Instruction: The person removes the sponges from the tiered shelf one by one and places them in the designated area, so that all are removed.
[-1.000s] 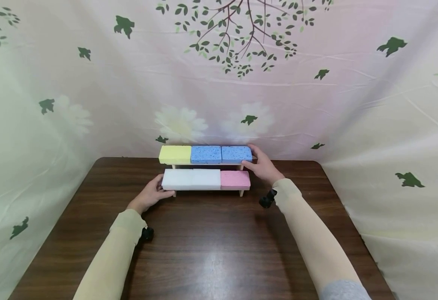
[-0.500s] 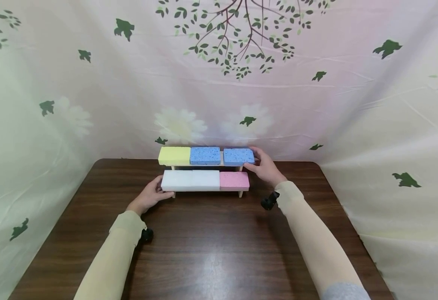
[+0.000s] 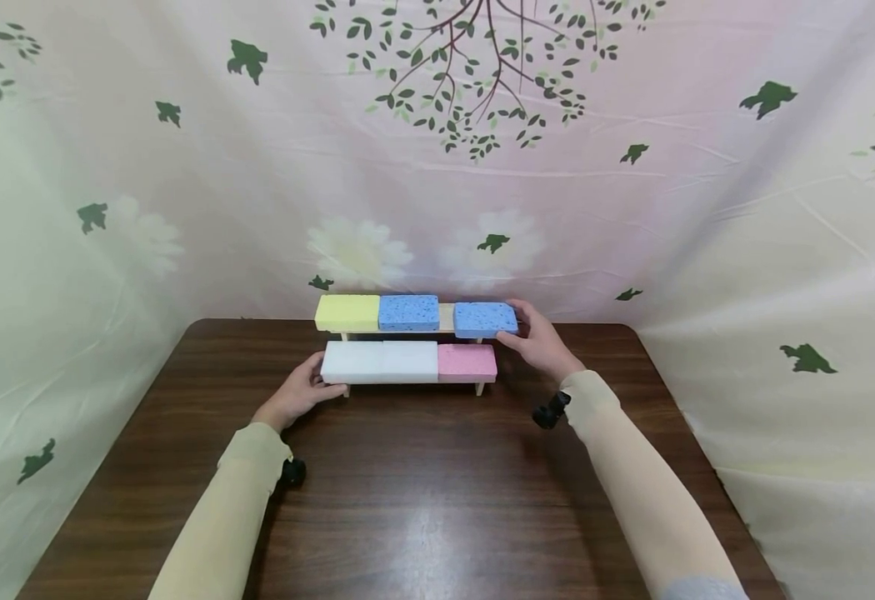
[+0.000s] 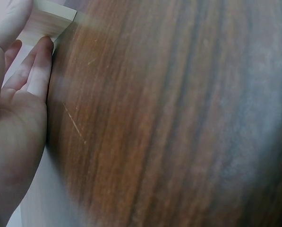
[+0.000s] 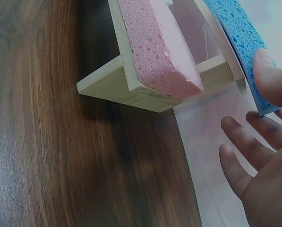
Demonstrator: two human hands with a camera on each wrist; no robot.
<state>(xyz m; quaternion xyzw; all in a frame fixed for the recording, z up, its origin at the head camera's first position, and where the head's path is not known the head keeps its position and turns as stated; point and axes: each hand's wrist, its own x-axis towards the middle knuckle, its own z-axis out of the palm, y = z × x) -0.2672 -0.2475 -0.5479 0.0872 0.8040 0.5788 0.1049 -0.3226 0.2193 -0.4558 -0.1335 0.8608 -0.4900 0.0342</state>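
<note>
My right hand [image 3: 544,343] pinches the right end of a blue sponge [image 3: 485,319], thumb in front and fingers behind; the sponge overhangs the right end of the upper tier. In the right wrist view the thumb lies on this blue sponge [image 5: 240,42]. A second blue sponge [image 3: 408,312] and a yellow sponge [image 3: 347,312] lie to its left. On the lower tier are two white sponges [image 3: 353,362] and a pink sponge [image 3: 467,361]. My left hand [image 3: 297,392] holds the lower tier's left end, its thumb along the front edge.
The wooden two-tier stand [image 3: 447,317] is near the back edge of the dark wooden table [image 3: 422,475]. A patterned cloth [image 3: 422,183] hangs behind the table and along both sides.
The right-hand blue sponge has moved right and slightly toward the front with my right hand, opening a gap from the middle blue sponge. My left hand stays in place.
</note>
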